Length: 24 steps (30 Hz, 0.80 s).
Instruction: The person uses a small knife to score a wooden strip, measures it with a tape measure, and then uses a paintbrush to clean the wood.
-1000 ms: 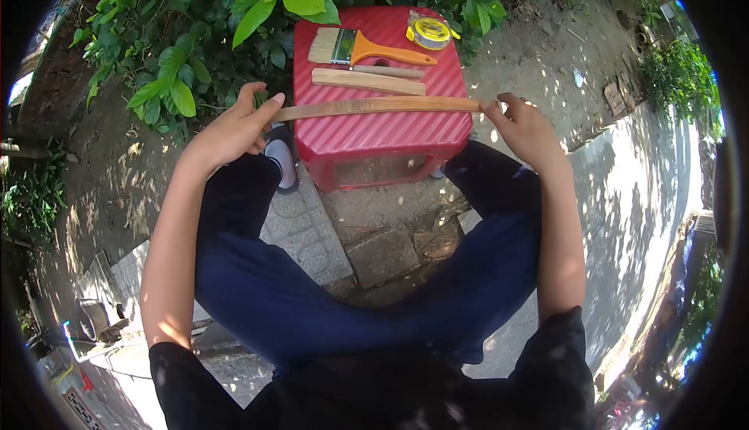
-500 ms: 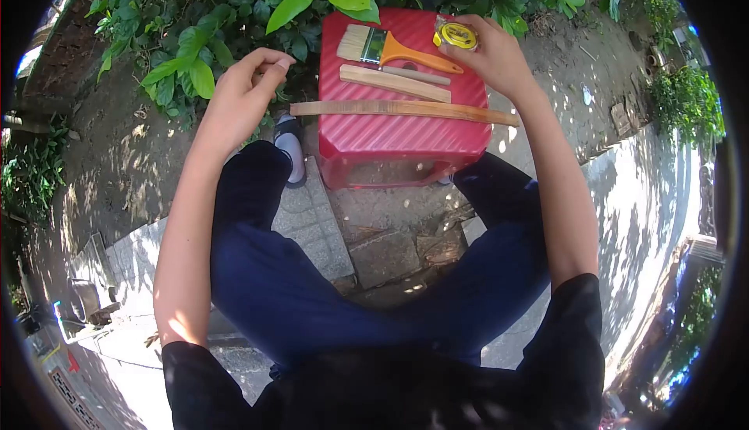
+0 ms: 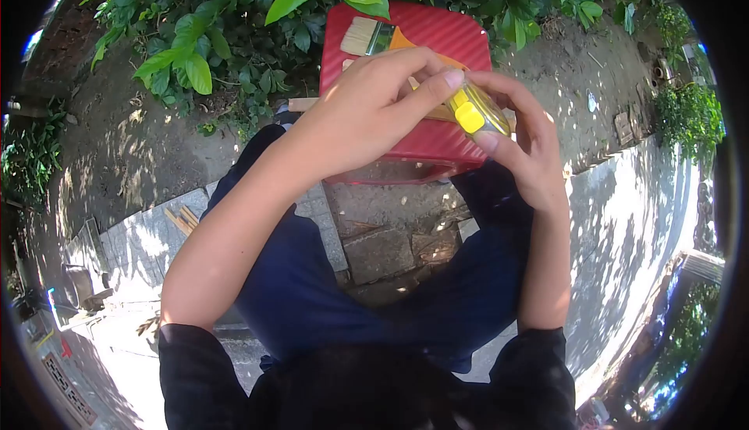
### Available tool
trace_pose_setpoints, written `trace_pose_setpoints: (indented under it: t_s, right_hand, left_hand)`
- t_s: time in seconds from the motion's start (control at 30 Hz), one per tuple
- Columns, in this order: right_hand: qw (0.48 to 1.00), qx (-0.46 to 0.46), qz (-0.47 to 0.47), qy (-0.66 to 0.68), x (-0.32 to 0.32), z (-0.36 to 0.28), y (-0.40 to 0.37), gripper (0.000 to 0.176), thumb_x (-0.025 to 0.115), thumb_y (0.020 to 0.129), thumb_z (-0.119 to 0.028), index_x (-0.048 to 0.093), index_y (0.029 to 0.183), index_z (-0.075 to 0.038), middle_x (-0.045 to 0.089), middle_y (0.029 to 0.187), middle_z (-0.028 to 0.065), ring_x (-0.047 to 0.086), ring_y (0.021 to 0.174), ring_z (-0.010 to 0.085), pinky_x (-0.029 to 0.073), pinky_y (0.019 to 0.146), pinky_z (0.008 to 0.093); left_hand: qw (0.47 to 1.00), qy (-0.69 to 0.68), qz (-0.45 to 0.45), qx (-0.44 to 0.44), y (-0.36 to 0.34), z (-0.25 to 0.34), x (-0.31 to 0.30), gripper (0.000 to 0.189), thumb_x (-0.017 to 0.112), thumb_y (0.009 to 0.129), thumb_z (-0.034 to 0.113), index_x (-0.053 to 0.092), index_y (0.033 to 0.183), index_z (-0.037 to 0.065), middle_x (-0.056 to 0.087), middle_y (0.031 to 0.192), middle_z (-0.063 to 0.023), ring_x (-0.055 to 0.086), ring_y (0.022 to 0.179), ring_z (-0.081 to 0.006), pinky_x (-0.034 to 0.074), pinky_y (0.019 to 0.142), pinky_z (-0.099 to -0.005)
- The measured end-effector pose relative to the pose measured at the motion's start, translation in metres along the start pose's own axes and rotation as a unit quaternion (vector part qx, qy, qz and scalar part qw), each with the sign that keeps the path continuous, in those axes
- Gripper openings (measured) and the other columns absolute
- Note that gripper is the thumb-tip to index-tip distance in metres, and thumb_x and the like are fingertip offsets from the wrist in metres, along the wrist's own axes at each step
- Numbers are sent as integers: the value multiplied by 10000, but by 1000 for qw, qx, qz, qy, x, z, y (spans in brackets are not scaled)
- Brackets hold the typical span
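Note:
A tape measure (image 3: 471,115) with a yellow button is up over the near right part of the red plastic stool (image 3: 449,26). My right hand (image 3: 537,147) grips its case between thumb and fingers. From the left, my left hand (image 3: 374,110) reaches across the stool, its thumb and fingertips closed at the tape measure's upper left edge. Behind that hand lies a paintbrush (image 3: 360,37) with pale bristles and an orange handle, partly covered. One end of a long wooden strip (image 3: 303,104) sticks out past the stool's left side; most of the wood is hidden.
Leafy branches (image 3: 187,47) hang over the stool's far edge. My legs (image 3: 304,274) are spread on both sides of the near ground. Several thin wooden sticks (image 3: 183,219) lie on the paving to the left.
My right hand has brought the tape measure from the stool's far right corner nearer to me. My left hand has swung right over the stool and closed at the tape measure.

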State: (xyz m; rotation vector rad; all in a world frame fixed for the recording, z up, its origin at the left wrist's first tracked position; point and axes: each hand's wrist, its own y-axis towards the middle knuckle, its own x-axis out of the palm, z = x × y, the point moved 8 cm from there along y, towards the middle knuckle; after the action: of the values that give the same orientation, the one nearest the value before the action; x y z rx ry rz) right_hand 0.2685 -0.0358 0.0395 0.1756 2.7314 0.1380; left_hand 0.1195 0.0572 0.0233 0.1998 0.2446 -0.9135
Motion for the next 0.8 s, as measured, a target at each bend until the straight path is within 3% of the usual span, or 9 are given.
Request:
trace_pose_setpoints:
  t_s: [0.1, 0.23, 0.27, 0.33, 0.47, 0.5, 0.57, 0.63, 0.8]
  right_hand:
    - [995, 53, -25, 82, 0, 3, -6, 485, 713, 878, -233, 643, 1296, 4, 649, 1193, 109, 621, 1052, 183, 607, 814, 324]
    - [995, 56, -37, 69, -13, 15, -10, 463, 670, 890, -285, 653, 1257, -2, 673, 1142, 94, 621, 1044, 164, 532, 890, 310]
    - [996, 54, -35, 55, -20, 17, -12, 462, 661, 890, -300, 656, 1246, -4, 680, 1130, 92, 621, 1043, 159, 510, 906, 302]
    - [997, 75, 27, -9, -52, 28, -19, 512, 598, 889, -381, 652, 1231, -3, 691, 1108, 69, 624, 1031, 152, 464, 910, 280]
    - [967, 125, 221, -14, -140, 88, -57, 668, 555, 920, -543, 613, 1355, -39, 594, 1389, 102, 526, 1279, 200, 324, 1127, 371]
    - [950, 153, 272, -5, -159, 102, -71, 588, 535, 967, -506, 627, 1339, -60, 602, 1397, 96, 536, 1254, 188, 346, 1093, 363]
    - [910, 205, 360, 17, -191, 132, -97, 574, 531, 979, -502, 639, 1334, -64, 638, 1124, 33, 551, 1004, 138, 387, 977, 317]
    - [900, 237, 364, 38, -213, 157, -116, 572, 536, 998, -497, 622, 1359, -61, 602, 1003, 3, 513, 896, 113, 398, 924, 302]
    - [888, 285, 361, -11, -207, 164, -120, 625, 536, 989, -515, 596, 1389, -39, 592, 993, 8, 513, 874, 101, 418, 877, 291]
  left_hand:
    - [999, 32, -1, -25, 0, -3, 0, 334, 618, 1062, 348, 656, 1112, 21, 647, 903, 0, 579, 822, -60, 490, 774, -255]
    - [986, -140, -33, -79, -7, -18, -2, 296, 630, 1055, 355, 630, 1015, 62, 538, 788, 33, 493, 723, -46, 404, 666, -237]
    - [993, -83, 4, -83, -8, -17, -15, 293, 612, 1062, 364, 604, 959, 90, 495, 745, 42, 476, 702, -50, 372, 659, -233]
    - [992, -77, 42, -89, -17, -21, -37, 340, 552, 1081, 407, 585, 946, 97, 481, 739, 34, 454, 697, -68, 380, 691, -242]
    - [981, -25, 74, -178, -49, -68, -85, 396, 530, 1079, 461, 585, 977, 82, 453, 764, 31, 426, 701, -81, 389, 709, -248]
    - [974, -29, 83, -208, -58, -80, -94, 403, 534, 1077, 468, 586, 983, 79, 449, 773, 32, 426, 703, -81, 390, 709, -248]
    - [957, -39, 98, -270, -77, -101, -106, 417, 540, 1072, 480, 586, 994, 73, 441, 791, 35, 425, 707, -83, 393, 709, -247]
    - [939, -11, 92, -332, -92, -112, -112, 426, 532, 1075, 488, 587, 1006, 71, 449, 820, 36, 428, 713, -81, 407, 706, -246]
    - [927, 57, 47, -368, -102, -126, -111, 444, 524, 1076, 498, 587, 1027, 61, 459, 835, 31, 426, 716, -70, 426, 695, -246]
